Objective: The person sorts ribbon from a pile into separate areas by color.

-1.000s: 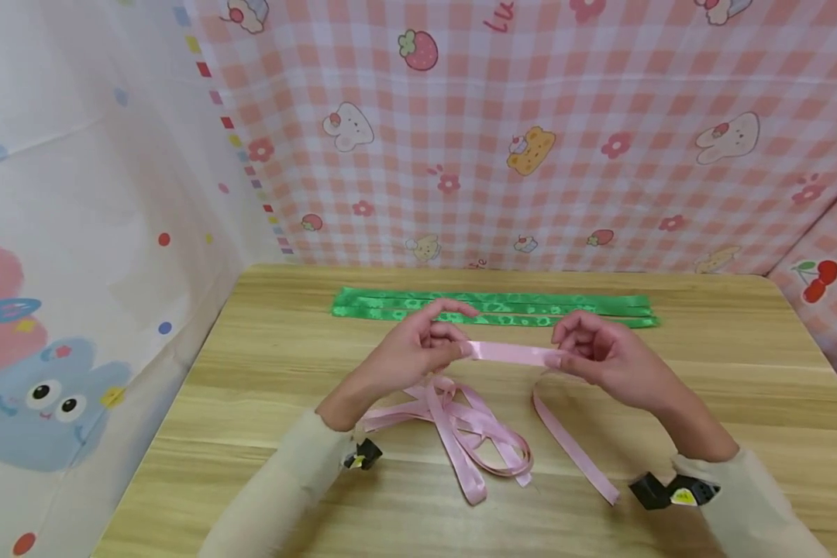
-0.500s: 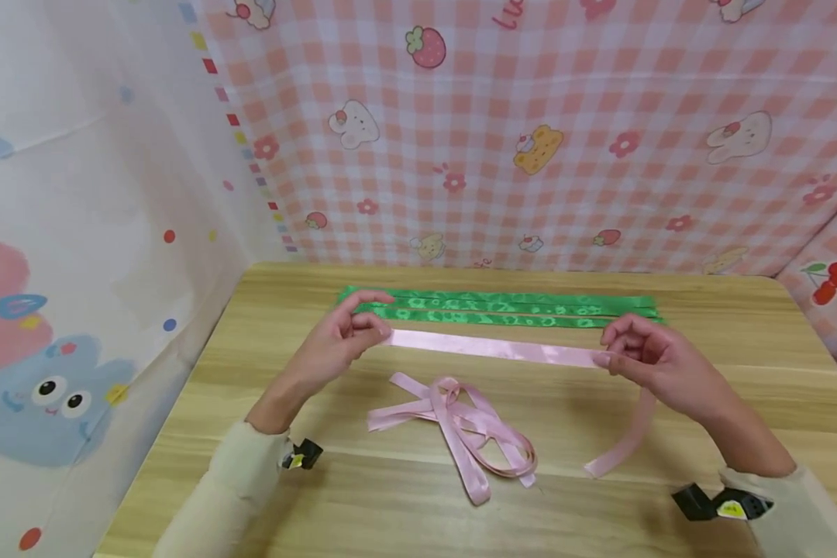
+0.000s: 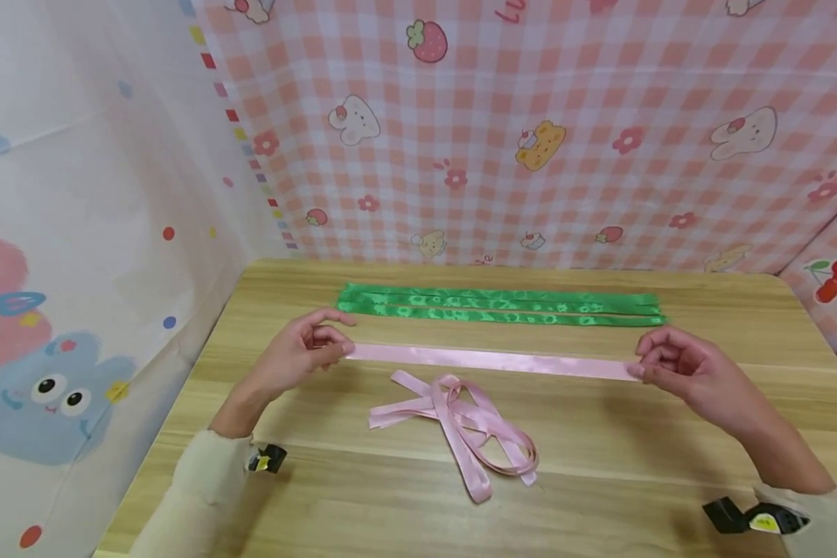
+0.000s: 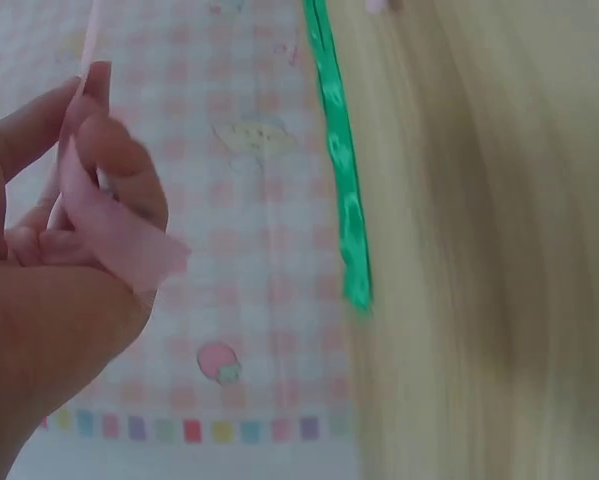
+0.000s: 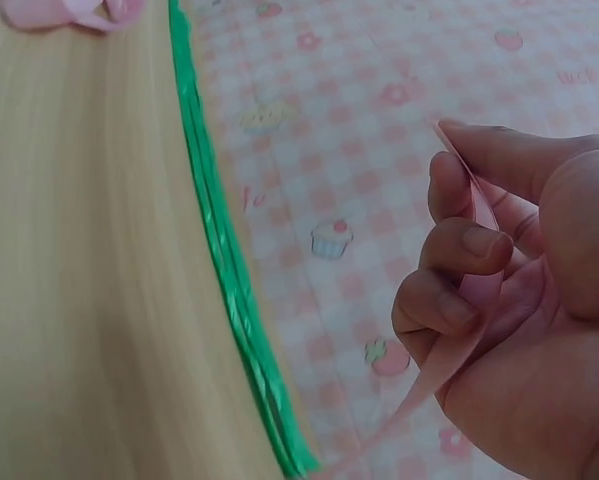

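Observation:
A pink satin ribbon (image 3: 488, 361) is stretched nearly straight between my two hands, above the table in front of the green strips. My left hand (image 3: 305, 350) pinches its left end between thumb and fingers; in the left wrist view a short tail of the ribbon (image 4: 129, 240) hangs past the palm. On the other side my right hand (image 3: 690, 372) pinches the right part. The right wrist view shows the ribbon (image 5: 484, 285) running through that palm behind curled fingers and trailing out below. Below the taut length, a loosely looped heap of pink ribbon (image 3: 453, 422) lies on the table.
Several green ribbon strips (image 3: 502, 306) lie side by side along the back of the wooden table (image 3: 600, 496). A pink checked cloth (image 3: 488, 93) hangs behind the table, and a white printed cloth (image 3: 111, 194) hangs at the left.
My hands have moved apart, left hand leftward and right hand rightward, so the stretch of pink ribbon between them has grown much longer. The heap and the green strips stay put.

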A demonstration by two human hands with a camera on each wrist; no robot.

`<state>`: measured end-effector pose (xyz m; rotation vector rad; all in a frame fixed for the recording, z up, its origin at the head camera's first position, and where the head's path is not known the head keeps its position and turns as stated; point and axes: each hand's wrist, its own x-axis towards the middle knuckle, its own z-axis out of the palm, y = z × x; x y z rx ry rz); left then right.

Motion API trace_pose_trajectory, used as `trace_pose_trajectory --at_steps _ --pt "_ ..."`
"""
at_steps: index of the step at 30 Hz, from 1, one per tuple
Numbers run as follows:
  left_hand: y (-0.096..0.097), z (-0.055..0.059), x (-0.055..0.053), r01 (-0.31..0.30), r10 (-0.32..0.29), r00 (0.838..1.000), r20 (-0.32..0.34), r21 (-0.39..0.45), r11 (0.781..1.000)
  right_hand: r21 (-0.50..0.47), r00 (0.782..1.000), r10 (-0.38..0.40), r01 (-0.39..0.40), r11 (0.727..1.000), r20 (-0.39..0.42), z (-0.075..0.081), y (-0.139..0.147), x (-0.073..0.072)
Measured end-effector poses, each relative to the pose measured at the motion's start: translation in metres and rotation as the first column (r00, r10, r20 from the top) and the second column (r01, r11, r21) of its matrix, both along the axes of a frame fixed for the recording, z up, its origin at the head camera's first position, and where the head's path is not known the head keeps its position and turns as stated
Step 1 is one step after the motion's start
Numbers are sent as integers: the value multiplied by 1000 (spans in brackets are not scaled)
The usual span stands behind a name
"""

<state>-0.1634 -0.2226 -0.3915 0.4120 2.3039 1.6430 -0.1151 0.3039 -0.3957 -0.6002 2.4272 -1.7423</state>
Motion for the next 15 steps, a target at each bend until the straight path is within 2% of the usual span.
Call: trace_pose_trajectory --at_steps 4,10,15 --pt "-12 -4 -1 -7 7 1000 11 -9 1000 25 999 -34 34 999 9 -5 11 4" --pt "-24 -11 -2 -73 74 997 36 -32 997 47 997 -72 71 996 6 -15 29 7" --pt "-35 -16 -2 -80 80 996 37 4 997 61 996 -88 87 994 10 -20 41 7"
